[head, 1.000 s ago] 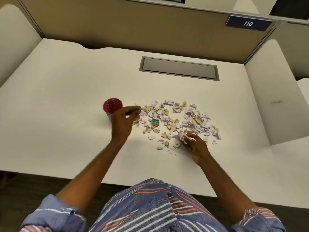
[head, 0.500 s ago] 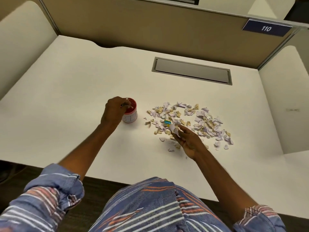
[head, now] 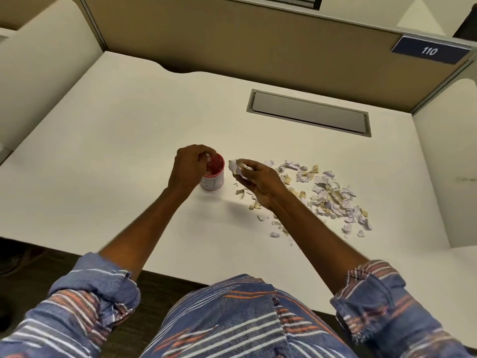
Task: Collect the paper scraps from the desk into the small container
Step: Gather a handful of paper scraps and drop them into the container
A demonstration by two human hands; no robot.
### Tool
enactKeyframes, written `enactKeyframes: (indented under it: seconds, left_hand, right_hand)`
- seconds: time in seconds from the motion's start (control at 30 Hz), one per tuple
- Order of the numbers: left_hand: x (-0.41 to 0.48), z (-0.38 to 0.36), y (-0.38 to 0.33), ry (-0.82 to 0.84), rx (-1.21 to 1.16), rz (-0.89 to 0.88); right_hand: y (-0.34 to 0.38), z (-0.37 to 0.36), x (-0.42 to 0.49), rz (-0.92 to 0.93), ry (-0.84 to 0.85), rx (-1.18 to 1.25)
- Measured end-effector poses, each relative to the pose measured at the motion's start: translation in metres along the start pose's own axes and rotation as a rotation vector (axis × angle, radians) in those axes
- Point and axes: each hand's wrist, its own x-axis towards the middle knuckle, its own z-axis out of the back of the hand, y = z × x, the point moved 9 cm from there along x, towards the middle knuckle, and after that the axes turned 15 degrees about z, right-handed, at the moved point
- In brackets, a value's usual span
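A person in a blue striped shirt with rolled sleeves works at a white cubicle desk (head: 129, 130), seen from a camera on their head. The landmark is a small round container (head: 214, 177), white-sided with a red interior, standing upright near the middle of the desk.

The left hand (head: 189, 167) is at the container's left side and over its rim, fingers curled, with the fingertips (head: 207, 157) pinched together above the red opening. Whether they hold a scrap cannot be told; something pale shows at the tips, but it is too small to make out.

The right hand (head: 258, 179) is raised just to the right of the container, not touching it. Its fingers are partly closed around a small bunch of pale paper pieces (head: 236, 167), which stick out toward the container's rim.

The remaining paper scraps (head: 327, 192), torn bits in white, pale lilac and tan, lie scattered on the desk to the right of the container, beyond the right hand. A few loose bits lie closer, under and just beside that hand, and the thickest part of the pile is well apart from the container.

Behind the container, further back and to its right, a grey rectangular cable hatch (head: 309, 113) is set flush into the desk. A tan partition wall (head: 232, 42) rises behind that, carrying a dark blue plate reading 110 (head: 429, 50) at far right.
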Motion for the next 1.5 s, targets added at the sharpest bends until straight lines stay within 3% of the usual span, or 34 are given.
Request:
enactKeyframes:
  seconds: [0.3, 0.53, 0.97, 1.17, 1.3, 1.5]
  left_hand:
    - [-0.003, 0.007, 0.008, -0.024, -0.054, 0.031]
    - [0.003, 0.017, 0.017, -0.071, -0.019, 0.059]
    - [0.013, 0.020, 0.019, -0.066, 0.042, 0.069]
    - [0.010, 0.015, 0.019, -0.057, 0.033, 0.072]
    - [-0.001, -0.001, 0.009, -0.070, 0.113, -0.008]
    - [-0.041, -0.044, -0.031, 0.002, 0.045, -0.339]
  right_hand:
    - [0.016, -0.054, 0.043, 0.180, 0.118, -0.493]
    - [0.023, -0.079, 0.056, 0.191, 0.202, -0.880]
    - [0.028, -0.084, 0.058, 0.130, 0.260, -0.953]
    - [0.049, -0.075, 0.048, 0.355, 0.176, -0.942]
    - [0.058, -0.060, 0.040, 0.488, 0.190, -1.207]
    - [0.052, -0.008, 0.020, 0.548, 0.251, -1.470]
